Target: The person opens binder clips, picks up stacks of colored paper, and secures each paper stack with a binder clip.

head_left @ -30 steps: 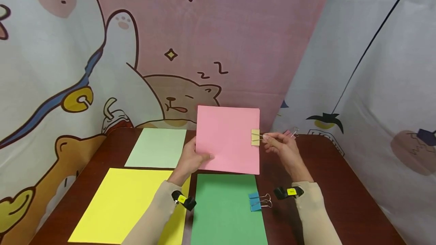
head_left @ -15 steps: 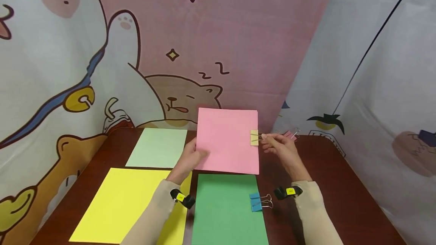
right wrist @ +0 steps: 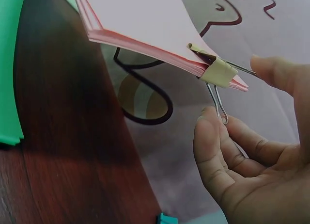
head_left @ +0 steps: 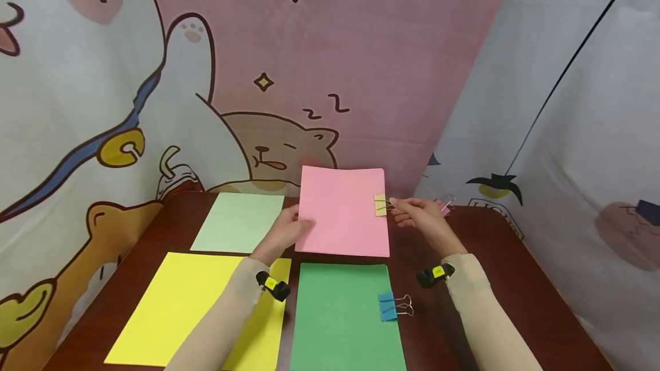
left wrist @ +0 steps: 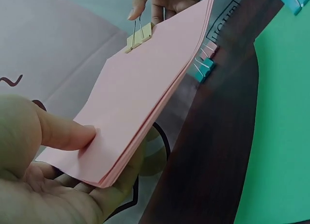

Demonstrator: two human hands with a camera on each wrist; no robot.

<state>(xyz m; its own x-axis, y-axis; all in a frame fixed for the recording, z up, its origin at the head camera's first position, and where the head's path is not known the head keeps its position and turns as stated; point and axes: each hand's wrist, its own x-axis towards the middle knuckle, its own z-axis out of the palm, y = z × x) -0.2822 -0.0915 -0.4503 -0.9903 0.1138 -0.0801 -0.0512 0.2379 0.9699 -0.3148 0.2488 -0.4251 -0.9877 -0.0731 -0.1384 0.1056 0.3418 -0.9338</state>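
Note:
A stack of pink paper (head_left: 340,210) is held up off the table, tilted toward me. My left hand (head_left: 282,232) grips its left edge; in the left wrist view the thumb (left wrist: 72,134) lies on top and the fingers are beneath. A pale yellow binder clip (right wrist: 220,71) sits on the stack's right edge, around the sheets. My right hand (head_left: 423,222) holds the clip's wire handles. The right wrist view shows the thumb (right wrist: 276,71) against the upper handle and the fingertips at the lower one, the handles spread apart.
Green paper (head_left: 345,319) with a blue binder clip (head_left: 389,307) on its right edge lies in front. Yellow paper (head_left: 180,308) and pale green paper (head_left: 237,222) are on the left. Behind my right hand are a pink binder clip (left wrist: 209,49) and a teal one (left wrist: 204,70).
The pink stack has come down slightly at its lower right and tipped further back, with both hands moving along with it. The yellow clip stays on its edge.

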